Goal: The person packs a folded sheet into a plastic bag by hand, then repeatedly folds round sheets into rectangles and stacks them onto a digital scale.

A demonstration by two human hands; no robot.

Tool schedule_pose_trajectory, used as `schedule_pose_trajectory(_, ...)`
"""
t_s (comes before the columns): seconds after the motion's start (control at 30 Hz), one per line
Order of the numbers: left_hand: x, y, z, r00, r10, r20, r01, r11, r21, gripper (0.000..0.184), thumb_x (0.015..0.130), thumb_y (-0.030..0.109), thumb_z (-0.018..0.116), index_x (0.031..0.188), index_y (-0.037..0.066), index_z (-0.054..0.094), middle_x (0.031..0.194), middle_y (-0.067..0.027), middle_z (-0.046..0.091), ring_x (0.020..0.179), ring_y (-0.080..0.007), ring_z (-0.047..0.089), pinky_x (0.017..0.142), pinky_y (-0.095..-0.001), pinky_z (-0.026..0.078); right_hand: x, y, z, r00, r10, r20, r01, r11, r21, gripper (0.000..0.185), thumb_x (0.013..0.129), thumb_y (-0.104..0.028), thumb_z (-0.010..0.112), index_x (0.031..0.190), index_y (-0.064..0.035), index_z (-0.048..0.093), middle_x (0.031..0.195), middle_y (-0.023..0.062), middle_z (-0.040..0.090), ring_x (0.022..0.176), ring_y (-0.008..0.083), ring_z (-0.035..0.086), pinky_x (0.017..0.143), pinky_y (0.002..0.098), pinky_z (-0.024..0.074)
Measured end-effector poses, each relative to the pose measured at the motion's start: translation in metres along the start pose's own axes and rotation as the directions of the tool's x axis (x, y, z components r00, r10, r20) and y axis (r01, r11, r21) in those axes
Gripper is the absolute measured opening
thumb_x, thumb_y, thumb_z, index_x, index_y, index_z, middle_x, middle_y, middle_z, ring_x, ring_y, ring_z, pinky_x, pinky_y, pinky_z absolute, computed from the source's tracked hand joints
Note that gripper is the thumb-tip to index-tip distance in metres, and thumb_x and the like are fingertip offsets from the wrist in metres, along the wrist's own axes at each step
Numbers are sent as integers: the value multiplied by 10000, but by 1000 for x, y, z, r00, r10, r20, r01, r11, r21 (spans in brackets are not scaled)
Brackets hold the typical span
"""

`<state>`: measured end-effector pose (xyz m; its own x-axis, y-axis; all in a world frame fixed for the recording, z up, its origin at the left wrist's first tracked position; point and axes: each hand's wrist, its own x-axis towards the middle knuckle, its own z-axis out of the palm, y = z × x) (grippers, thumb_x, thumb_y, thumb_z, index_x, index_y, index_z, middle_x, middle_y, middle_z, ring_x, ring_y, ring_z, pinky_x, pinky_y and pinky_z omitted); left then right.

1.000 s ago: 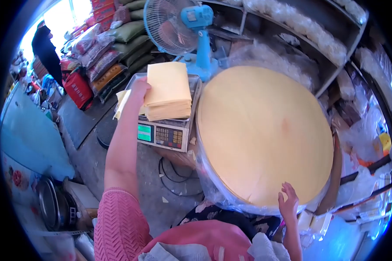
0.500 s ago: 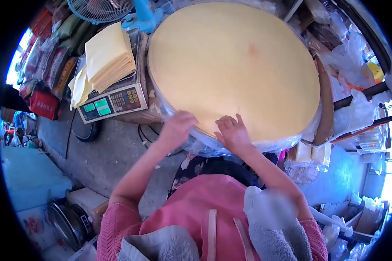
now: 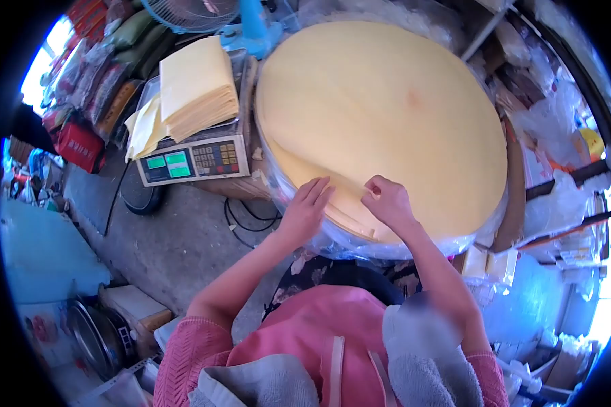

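A large stack of round, pale yellow sheets [image 3: 394, 115] lies in clear plastic wrap in front of me. My right hand [image 3: 389, 201] is closed in a pinch on the top sheet, whose near left edge is lifted and curls up. My left hand [image 3: 309, 205] rests at the stack's near left edge with its fingers together; whether it grips anything is hidden. Left of the stack, folded yellow sheets [image 3: 195, 85] are piled on a digital scale [image 3: 195, 160] with a lit green display. Looser folded pieces [image 3: 147, 129] hang over the scale's left side.
Behind the scale stands a blue fan [image 3: 253, 30]. Filled sacks [image 3: 119, 102] and a red bag [image 3: 79, 144] are at the upper left. Black cables [image 3: 241, 217] lie on the floor. Plastic bags [image 3: 557, 129] crowd the right, and round metal pans [image 3: 91, 339] sit at the lower left.
My left hand has left the folded pile on the scale and come to the round stack. My right hand has closed on the top sheet, and its edge has risen. The view has tilted down.
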<state>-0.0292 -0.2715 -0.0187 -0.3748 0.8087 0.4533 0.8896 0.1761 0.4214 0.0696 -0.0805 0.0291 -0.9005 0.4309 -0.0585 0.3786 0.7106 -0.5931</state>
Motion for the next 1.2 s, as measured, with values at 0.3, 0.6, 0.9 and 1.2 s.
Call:
schedule_pose_trajectory(0.3, 23, -12, 38, 982, -188, 34, 180, 970, 164, 588, 816, 320, 588, 1339, 106, 427, 1445, -227, 266, 1322, -476, 223, 1054, -576, 230, 80, 46, -4, 987, -110, -113, 110, 994, -9, 134, 776, -181, 606, 837, -71, 650, 800, 149, 647, 760, 333, 620, 685, 425, 488)
schedule_pose_trajectory(0.6, 72, -10, 78, 936, -255, 242, 230, 965, 127, 527, 820, 319, 579, 1294, 110, 485, 1428, -209, 314, 1359, -395, 212, 1074, -592, 167, 109, 31, -85, 986, -17, -163, -3, 993, -121, 200, 826, -225, 606, 804, -26, 604, 701, 137, 615, 640, 257, 592, 625, 375, 465)
schedule_pose_trajectory(0.9, 73, 6, 67, 972, -171, 160, 146, 976, 160, 493, 829, 309, 577, 1267, 91, 513, 1388, -197, 381, 1344, -363, 266, 1054, -633, 161, 114, 40, -171, 875, 159, -457, -222, 971, -86, 270, 808, -250, 599, 730, -8, 508, 709, 182, 564, 710, 340, 568, 667, 438, 444)
schedule_pose_trajectory(1.2, 134, -18, 105, 972, -171, 158, 136, 968, 210, 611, 869, 480, 482, 1388, 167, 404, 1485, -169, 256, 1388, -419, 113, 1073, -636, 76, 213, 60, -254, 890, -173, -422, -93, 837, -540, 186, 789, -239, 578, 838, -68, 637, 834, 173, 637, 832, 352, 615, 755, 446, 487)
